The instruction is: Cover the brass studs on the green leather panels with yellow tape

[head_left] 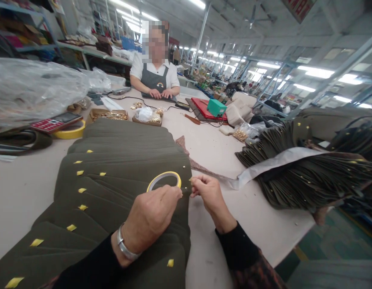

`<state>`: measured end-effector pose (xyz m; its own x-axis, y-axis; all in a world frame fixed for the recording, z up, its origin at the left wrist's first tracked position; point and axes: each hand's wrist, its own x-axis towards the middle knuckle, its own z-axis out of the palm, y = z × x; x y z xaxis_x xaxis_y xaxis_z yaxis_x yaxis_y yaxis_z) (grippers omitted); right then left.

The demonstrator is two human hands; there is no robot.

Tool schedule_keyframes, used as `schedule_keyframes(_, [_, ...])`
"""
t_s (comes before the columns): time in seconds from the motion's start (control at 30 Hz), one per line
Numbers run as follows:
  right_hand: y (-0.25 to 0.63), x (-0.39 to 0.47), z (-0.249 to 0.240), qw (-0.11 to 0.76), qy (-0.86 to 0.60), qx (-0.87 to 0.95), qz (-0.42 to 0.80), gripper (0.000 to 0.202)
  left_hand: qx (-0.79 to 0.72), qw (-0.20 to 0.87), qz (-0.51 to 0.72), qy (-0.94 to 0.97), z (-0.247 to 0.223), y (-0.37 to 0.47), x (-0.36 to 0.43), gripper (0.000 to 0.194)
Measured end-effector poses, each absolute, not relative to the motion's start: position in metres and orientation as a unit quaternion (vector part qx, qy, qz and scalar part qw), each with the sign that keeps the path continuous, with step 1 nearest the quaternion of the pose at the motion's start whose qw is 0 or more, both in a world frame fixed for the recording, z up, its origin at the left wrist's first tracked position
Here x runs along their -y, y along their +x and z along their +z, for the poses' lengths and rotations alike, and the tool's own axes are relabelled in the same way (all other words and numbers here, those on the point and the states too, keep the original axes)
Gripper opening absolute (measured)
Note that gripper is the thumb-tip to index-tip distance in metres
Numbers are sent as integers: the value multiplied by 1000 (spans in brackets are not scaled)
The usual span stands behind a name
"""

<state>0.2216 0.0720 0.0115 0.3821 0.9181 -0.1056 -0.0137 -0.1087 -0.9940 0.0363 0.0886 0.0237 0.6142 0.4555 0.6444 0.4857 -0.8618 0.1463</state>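
My left hand, with a silver bracelet at the wrist, is closed over the near edge of a roll of yellow tape. The roll stands tilted above overlapping dark olive fabric pieces. Just right of the roll, my right hand pinches a small yellow bit of tape between thumb and finger, near the right edge of the pieces. Several small yellow tape squares lie along the left of the pieces, and another sits near their lower right.
Fanned dark pieces are piled on the right of the table. Boxes of gold-coloured parts, a green box and another yellow roll lie farther back. A person in an apron is across the table.
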Motion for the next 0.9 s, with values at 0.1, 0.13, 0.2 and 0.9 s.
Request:
schedule_keyframes(0.1, [239, -76, -1, 538, -619, 397, 411, 25, 317, 37, -244, -916, 17, 37, -96, 10])
schedule_keyframes(0.13, [242, -77, -5, 529, -621, 417, 400, 26, 331, 37, -207, -920, 14, 37, -100, 10])
schedule_keyframes(0.2, [243, -77, -11, 511, -625, 452, 380, 26, 348, 30, -159, -923, 10, 39, -106, 11])
schedule_keyframes(0.9, [234, -71, -8, 297, -655, 668, 192, 13, 347, -65, -138, -925, 0, 35, -108, 16])
